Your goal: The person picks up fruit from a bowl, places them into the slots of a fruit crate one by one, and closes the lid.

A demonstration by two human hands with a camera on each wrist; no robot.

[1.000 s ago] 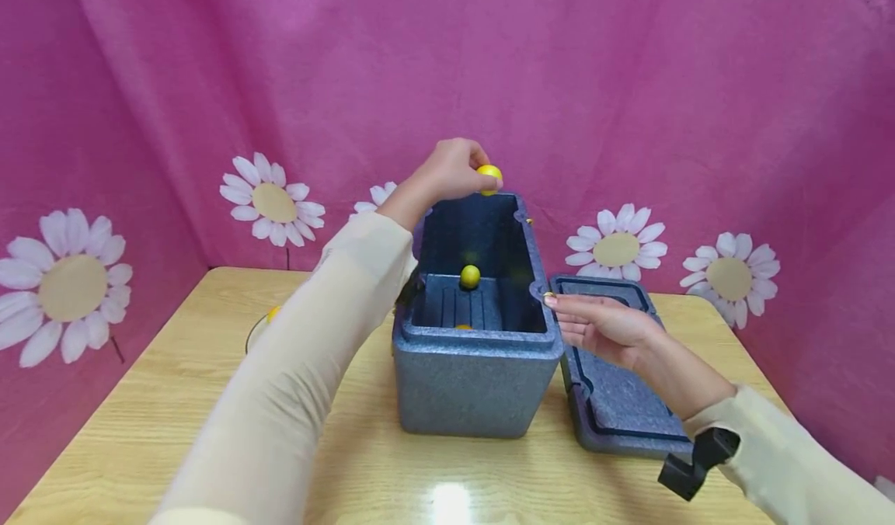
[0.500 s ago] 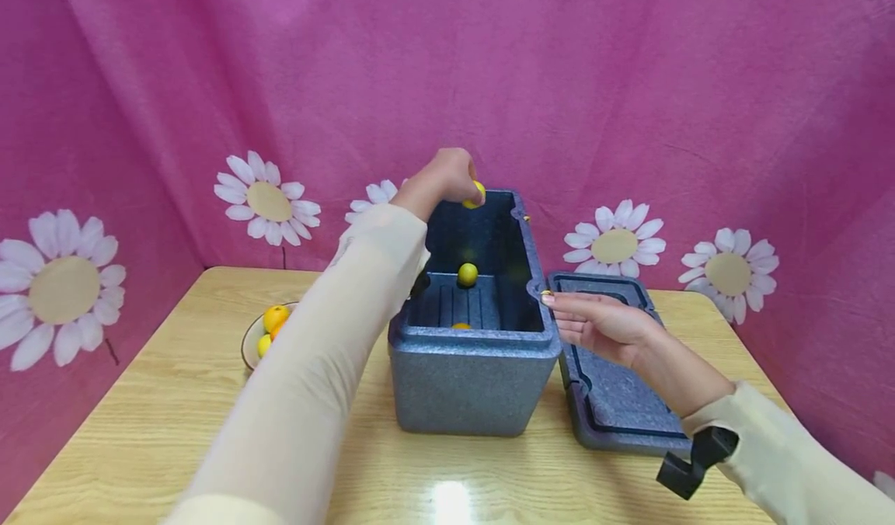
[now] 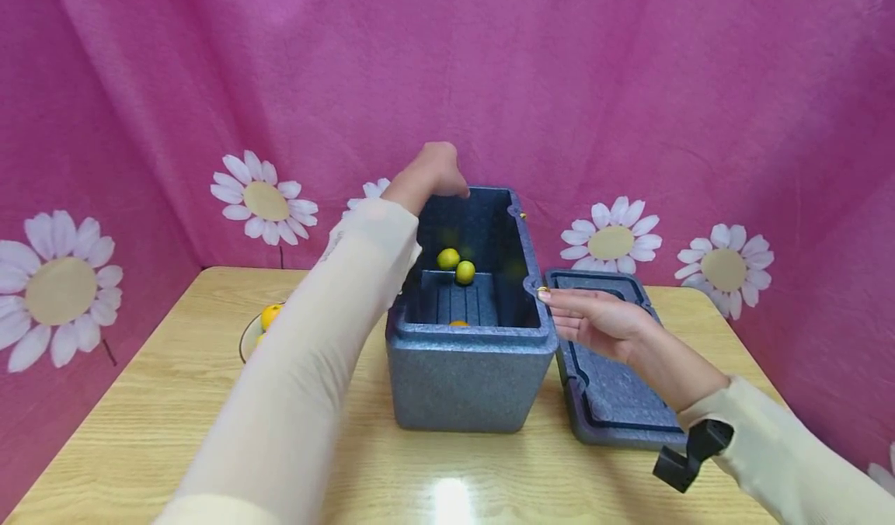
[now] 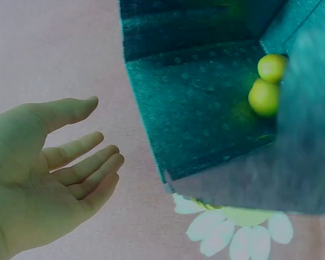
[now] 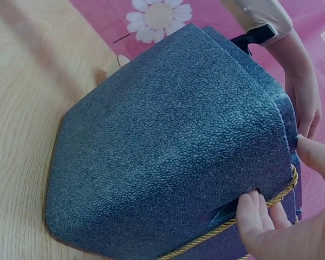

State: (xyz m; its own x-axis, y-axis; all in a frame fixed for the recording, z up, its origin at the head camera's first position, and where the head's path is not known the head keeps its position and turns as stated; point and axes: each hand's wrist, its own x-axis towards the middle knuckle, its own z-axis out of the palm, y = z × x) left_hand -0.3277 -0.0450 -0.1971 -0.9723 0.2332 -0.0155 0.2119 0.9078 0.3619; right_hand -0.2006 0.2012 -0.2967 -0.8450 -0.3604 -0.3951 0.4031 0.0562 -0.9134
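Observation:
A dark grey foam cooler box (image 3: 461, 389) stands lidless on the table. Two yellow-green citrus fruits (image 3: 448, 259) lie side by side on its floor, and part of an orange fruit (image 3: 458, 324) shows behind the near wall. Above the box's left far part is my left hand (image 3: 439, 169); the left wrist view shows that hand (image 4: 70, 162) with fingers spread and nothing in them. My right hand (image 3: 608, 323) holds the box's right side. In the right wrist view its fingertips (image 5: 250, 211) are at a slot beside a gold cord (image 5: 284, 192), thumb at the rim.
The box's lid (image 3: 629, 397) lies on the table to the right. At left, a bowl (image 3: 242, 342) with yellow and orange fruit (image 3: 270, 315) is partly hidden by my left sleeve. A pink flowered cloth (image 3: 447, 67) hangs behind the table.
My left hand carried a yellow fruit over the box and let it go. That fruit now lies beside the other one inside. The right hand stays at the box's side.

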